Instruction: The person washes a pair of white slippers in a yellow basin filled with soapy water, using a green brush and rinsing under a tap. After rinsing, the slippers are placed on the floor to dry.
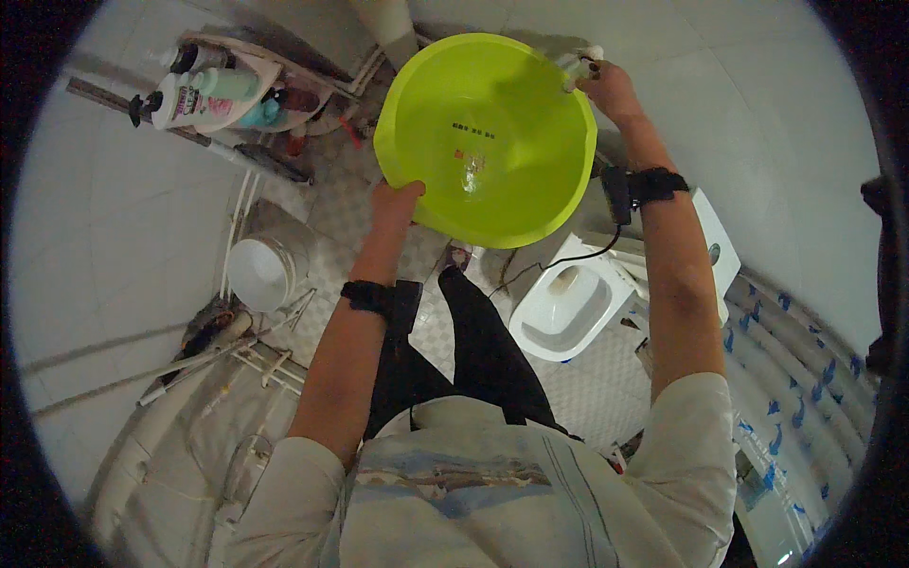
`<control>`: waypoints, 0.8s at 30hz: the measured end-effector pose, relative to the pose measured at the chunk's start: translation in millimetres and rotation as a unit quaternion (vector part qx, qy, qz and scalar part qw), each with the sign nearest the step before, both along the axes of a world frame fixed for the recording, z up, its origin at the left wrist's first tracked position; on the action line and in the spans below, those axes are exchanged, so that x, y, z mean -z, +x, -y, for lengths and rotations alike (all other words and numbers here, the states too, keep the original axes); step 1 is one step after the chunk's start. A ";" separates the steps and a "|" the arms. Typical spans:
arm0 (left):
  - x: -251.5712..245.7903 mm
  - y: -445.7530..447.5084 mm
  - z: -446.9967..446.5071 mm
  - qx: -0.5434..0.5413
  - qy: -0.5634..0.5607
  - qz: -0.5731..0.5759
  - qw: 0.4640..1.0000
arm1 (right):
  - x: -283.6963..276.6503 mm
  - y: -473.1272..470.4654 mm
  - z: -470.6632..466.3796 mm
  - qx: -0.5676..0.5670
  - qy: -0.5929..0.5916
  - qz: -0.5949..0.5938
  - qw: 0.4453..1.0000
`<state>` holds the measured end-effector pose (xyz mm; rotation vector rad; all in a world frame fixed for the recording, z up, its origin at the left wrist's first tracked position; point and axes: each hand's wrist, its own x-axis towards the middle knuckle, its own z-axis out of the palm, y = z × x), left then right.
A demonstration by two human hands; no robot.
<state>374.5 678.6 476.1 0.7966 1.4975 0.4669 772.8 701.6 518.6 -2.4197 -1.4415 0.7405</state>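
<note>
A large lime-green plastic basin point(490, 163) is held out in front of me, its open side facing up. Its inside shows no visible contents, only a small printed mark on the bottom. My left hand point(398, 201) grips the near left rim, thumb over the inside. At the far right rim, my right hand point(608, 91) has its fingers closed around a small fitting on the wall, which looks like a water tap point(584, 62). Part of this fitting overlaps the basin's edge. What supports the basin from below is hidden.
A corner shelf point(273, 71) with several bottles stands at left, beside a long-handled squeegee point(241, 156). A white bucket point(259, 275) is on the tiled floor point(341, 213). Right of my legs is a squat toilet point(568, 312); a patterned curtain point(788, 369) hangs far right.
</note>
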 end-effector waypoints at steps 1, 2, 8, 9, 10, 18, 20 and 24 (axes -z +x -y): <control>0.1 0.9 0.5 -0.004 0.013 -0.001 1.000 | -0.6 1.0 -1.3 -0.028 0.010 0.018 0.999; 0.3 2.1 1.2 -0.005 0.019 -0.007 1.000 | 0.1 2.1 -1.3 -0.055 0.020 0.037 0.998; 6.3 6.2 -4.1 0.047 0.018 -0.104 0.993 | 3.7 16.3 10.9 -0.145 0.100 0.072 0.982; 8.2 6.8 -4.9 0.047 0.015 -0.105 0.993 | 2.5 16.7 11.2 -0.160 0.101 0.089 0.978; 10.6 7.5 -5.3 0.048 0.013 -0.107 0.993 | 0.9 16.2 10.8 -0.162 0.088 0.094 0.978; 39.0 -2.4 8.2 0.009 0.045 -0.117 0.992 | -16.8 -0.3 17.9 -0.079 -0.094 0.280 0.952; 46.3 -11.5 10.9 -0.009 0.064 -0.068 0.996 | -19.0 -0.6 23.9 -0.109 -0.080 0.296 0.946; 55.1 -27.7 10.2 -0.027 0.098 -0.062 0.993 | -20.7 -1.8 29.1 -0.116 -0.063 0.317 0.939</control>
